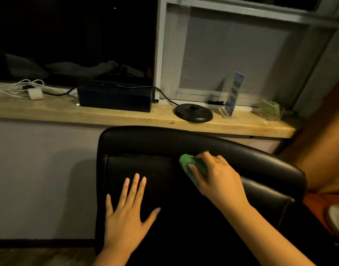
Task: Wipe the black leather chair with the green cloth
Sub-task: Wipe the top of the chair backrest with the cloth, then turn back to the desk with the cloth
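Observation:
The black leather chair (pixel 145 144) fills the lower middle of the head view, its padded backrest facing me. My right hand (pixel 220 179) presses the bunched green cloth (pixel 187 160) against the upper part of the backrest, just under the top roll. Most of the cloth is hidden beneath the fingers. My left hand (pixel 126 214) lies flat on the backrest panel to the left, fingers spread, holding nothing.
A stone window ledge (pixel 126 116) runs behind the chair, carrying a dark box (pixel 114 96), a black kettle base (pixel 193 112), white cables (pixel 17 87), a blue standing card (pixel 233 95) and a clear packet (pixel 270 110). Orange-brown furniture (pixel 322 150) stands at the right.

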The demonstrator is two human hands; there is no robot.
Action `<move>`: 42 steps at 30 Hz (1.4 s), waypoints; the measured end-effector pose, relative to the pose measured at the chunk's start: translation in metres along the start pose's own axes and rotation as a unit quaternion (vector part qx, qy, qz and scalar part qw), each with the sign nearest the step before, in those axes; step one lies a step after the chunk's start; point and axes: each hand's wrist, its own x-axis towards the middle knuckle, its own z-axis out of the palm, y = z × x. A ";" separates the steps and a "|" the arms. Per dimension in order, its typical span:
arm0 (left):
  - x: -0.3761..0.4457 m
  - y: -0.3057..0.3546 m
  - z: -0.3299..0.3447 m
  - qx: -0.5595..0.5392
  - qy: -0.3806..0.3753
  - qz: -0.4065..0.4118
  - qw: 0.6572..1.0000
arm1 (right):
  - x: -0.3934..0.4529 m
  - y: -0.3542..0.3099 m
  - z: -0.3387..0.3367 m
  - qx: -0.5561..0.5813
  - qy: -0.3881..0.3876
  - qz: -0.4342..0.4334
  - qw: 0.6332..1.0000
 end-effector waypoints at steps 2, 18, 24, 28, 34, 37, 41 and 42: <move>-0.001 0.007 -0.005 0.009 -0.011 -0.001 1.000 | -0.009 0.011 -0.014 0.001 -0.006 0.027 1.000; -0.054 0.087 -0.070 0.042 -0.097 0.051 0.993 | -0.077 0.059 -0.102 0.019 -0.096 0.251 0.963; -0.104 0.140 -0.092 0.001 -0.139 0.099 0.985 | -0.166 0.064 -0.169 0.064 -0.016 0.358 0.931; -0.141 0.203 -0.084 0.003 -0.140 0.143 0.980 | -0.251 0.088 -0.227 0.020 0.029 0.423 0.905; -0.211 0.321 -0.048 -0.035 -0.141 0.280 0.949 | -0.415 0.140 -0.307 -0.087 0.043 0.582 0.808; -0.250 0.373 -0.020 -0.050 -0.155 0.346 0.924 | -0.494 0.155 -0.325 -0.124 0.034 0.639 0.758; -0.298 0.426 0.022 -0.081 -0.187 0.403 0.892 | -0.579 0.174 -0.335 -0.174 0.004 0.684 0.708; -0.309 0.434 0.031 -0.082 -0.194 0.412 0.886 | -0.593 0.178 -0.336 -0.181 0.000 0.690 0.701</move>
